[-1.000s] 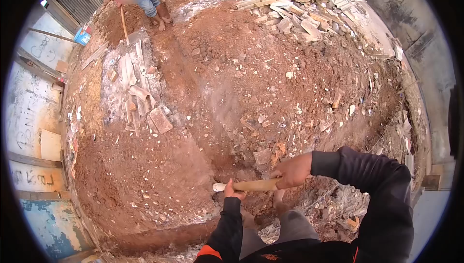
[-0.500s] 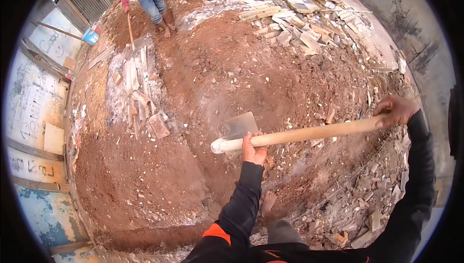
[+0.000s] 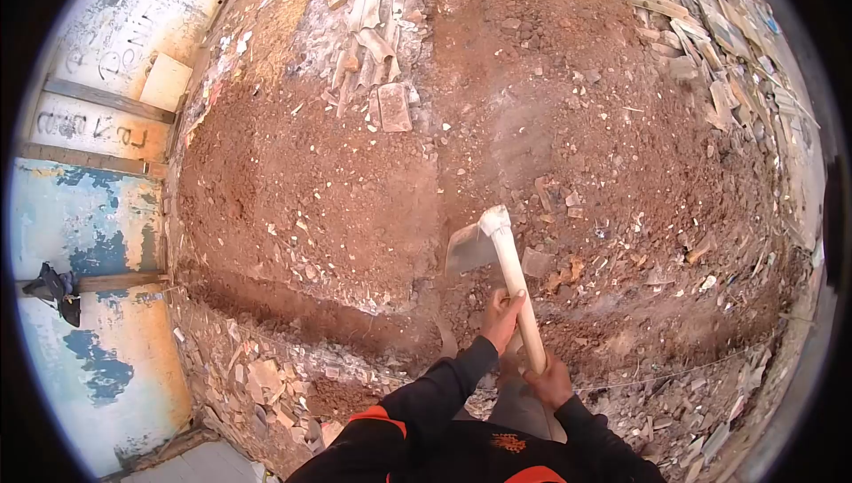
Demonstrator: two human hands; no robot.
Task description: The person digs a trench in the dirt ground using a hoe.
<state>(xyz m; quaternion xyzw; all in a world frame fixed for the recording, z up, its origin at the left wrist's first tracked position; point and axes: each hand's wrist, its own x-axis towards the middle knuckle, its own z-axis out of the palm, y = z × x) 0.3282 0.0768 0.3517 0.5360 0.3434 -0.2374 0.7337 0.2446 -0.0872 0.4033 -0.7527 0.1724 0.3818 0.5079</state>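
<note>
A hoe with a pale wooden handle and a flat metal blade is in front of me. My left hand wraps round the handle partway down its length. Lower, close to my body, my right hand grips the handle's end. The hoe's head is at the far end of the handle, with the blade pointing left just over the reddish soil. Whether the blade touches the ground I cannot tell.
Broken tiles and boards are heaped at the upper right. Long broken pieces and a flat slab lie at the upper left. A painted wall runs along the left, with a dark cloth hanging there. A shallow trench crosses the lower left.
The hoe has swung from lying sideways to pointing away from me, its blade now lower. My right hand has come in from the far right. The view has turned left; the other person is mostly out of view.
</note>
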